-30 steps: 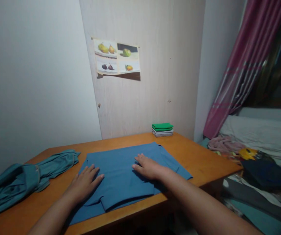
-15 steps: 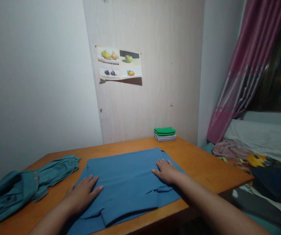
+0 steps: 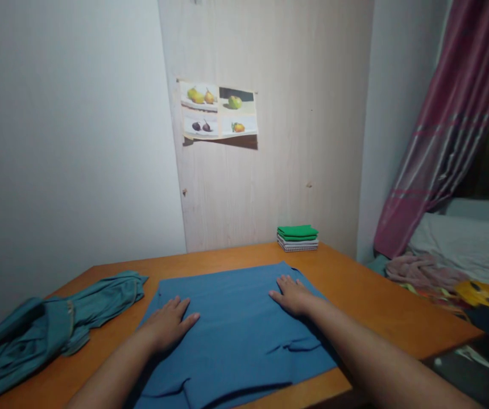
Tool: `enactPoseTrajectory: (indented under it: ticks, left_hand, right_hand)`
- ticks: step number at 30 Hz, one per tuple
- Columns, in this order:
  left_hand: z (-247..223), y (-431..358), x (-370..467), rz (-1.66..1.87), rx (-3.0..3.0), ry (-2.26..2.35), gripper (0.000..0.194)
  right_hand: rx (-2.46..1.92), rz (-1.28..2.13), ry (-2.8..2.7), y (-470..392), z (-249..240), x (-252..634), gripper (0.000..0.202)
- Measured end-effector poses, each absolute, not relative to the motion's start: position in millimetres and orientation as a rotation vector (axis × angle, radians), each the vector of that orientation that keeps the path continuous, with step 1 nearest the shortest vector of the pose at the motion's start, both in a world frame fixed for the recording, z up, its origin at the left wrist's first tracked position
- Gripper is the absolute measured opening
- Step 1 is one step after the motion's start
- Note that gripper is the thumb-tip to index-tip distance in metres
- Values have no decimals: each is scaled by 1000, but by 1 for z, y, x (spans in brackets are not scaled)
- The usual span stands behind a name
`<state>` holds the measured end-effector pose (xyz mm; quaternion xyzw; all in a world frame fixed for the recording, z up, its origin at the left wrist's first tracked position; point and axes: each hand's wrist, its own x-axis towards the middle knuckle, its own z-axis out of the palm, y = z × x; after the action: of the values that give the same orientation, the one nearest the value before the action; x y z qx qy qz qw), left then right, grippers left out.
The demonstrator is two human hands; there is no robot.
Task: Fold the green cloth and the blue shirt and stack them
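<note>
A blue garment (image 3: 231, 324) lies spread on the orange-brown table (image 3: 355, 289), with small wrinkles at its lower right and a fold along its near edge. My left hand (image 3: 168, 325) rests on the left part of the cloth, fingers apart. On its upper right part lies my right hand (image 3: 291, 295), fingers and thumb spread. Neither hand grips anything. Left of the blue garment is a crumpled teal garment (image 3: 57, 324).
A folded stack of green and checked cloth (image 3: 298, 237) sits at the table's back edge. Beyond the table's right side are a pink curtain (image 3: 436, 130) and a heap of clothes and bedding (image 3: 427, 270). A fruit print (image 3: 219, 111) hangs on the wall.
My left hand has slid up and to the right over the blue garment. My right hand stays near the upper right of the cloth. The camera view has shifted slightly left.
</note>
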<state>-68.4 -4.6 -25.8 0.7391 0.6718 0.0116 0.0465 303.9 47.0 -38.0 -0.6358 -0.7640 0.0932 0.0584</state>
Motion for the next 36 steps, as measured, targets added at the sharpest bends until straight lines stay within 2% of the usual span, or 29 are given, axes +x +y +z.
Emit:
enactPoseTrajectory:
  ticks: [6,16,28,36]
  left_hand:
    - [-4,-7,-44,-89,2240,2153,81]
    - [-14,3,-34,107,2175,2381,74]
    - [-36,12,-54,170,1927,2376,100]
    - [-36,17,-61,170,1851,2487,101]
  right_hand:
    - [-2005,188,-2250,59,-56,298,84]
    - [-1946,45,-2257,70,-85,311,85]
    - [-1942,30,-2275,75,-91,316,86]
    - [-1986,85,-2268,66,-74,308,87]
